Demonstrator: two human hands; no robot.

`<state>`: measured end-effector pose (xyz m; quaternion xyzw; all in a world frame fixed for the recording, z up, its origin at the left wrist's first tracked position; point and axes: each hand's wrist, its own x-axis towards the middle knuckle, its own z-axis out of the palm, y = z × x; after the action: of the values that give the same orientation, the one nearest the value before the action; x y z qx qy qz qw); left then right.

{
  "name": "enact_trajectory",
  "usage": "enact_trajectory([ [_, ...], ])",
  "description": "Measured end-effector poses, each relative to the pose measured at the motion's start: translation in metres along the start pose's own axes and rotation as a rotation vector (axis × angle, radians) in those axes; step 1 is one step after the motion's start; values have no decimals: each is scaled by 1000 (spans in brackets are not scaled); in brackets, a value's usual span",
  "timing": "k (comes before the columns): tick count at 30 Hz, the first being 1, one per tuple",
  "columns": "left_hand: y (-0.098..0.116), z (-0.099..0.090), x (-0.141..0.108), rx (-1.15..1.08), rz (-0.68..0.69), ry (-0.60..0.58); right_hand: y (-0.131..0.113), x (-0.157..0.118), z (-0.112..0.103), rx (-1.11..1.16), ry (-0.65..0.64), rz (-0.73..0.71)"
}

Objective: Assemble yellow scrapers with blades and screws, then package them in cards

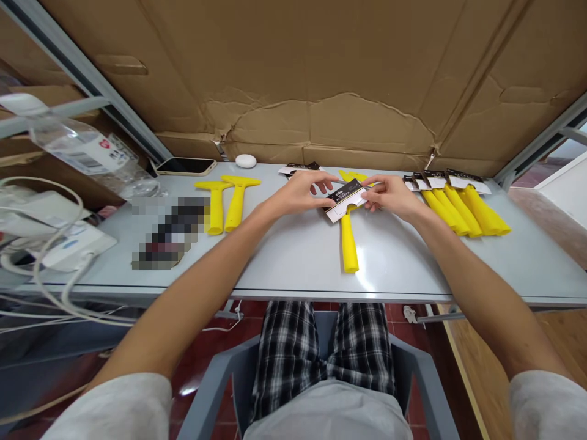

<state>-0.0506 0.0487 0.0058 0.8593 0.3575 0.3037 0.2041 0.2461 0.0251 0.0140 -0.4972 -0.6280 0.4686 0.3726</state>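
Note:
A yellow scraper (pixel 349 244) lies on the table in front of me, its handle towards me. Over its head sits a black-and-white cardboard sleeve (pixel 346 198), tilted to the right. My left hand (pixel 308 190) has its thumb and curled fingers at the sleeve's left end. At the right end, my right hand (pixel 389 194) pinches the sleeve between thumb and fingers. Just behind the sleeve, another yellow piece (pixel 351 175) shows in part. More black-and-white sleeves (pixel 300 167) lie behind my left hand.
Several sleeved yellow scrapers (pixel 458 208) lie in a row at the right. Two bare yellow scrapers (pixel 236 205) lie at the left, beside a pixelated item (pixel 172 235). A phone (pixel 186 165), a white oval object (pixel 246 161), a plastic bottle (pixel 92 150) and white cables (pixel 68 293) stand farther left.

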Motion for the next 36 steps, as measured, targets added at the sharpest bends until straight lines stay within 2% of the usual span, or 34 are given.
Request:
enact_trajectory([
  [10,-6,2,0,-98,-83,-3,1,0,2,23,8,7],
  [16,0,1,-1,-62,-120,-33,0,2,2,73,82,9],
  [21,9,2,-3,-5,-93,-77,-1,3,3,127,121,20],
  [29,10,0,-4,-17,-67,-43,-4,-1,4,134,51,73],
  [36,19,3,-3,-31,-110,-14,-9,-2,6,232,156,87],
])
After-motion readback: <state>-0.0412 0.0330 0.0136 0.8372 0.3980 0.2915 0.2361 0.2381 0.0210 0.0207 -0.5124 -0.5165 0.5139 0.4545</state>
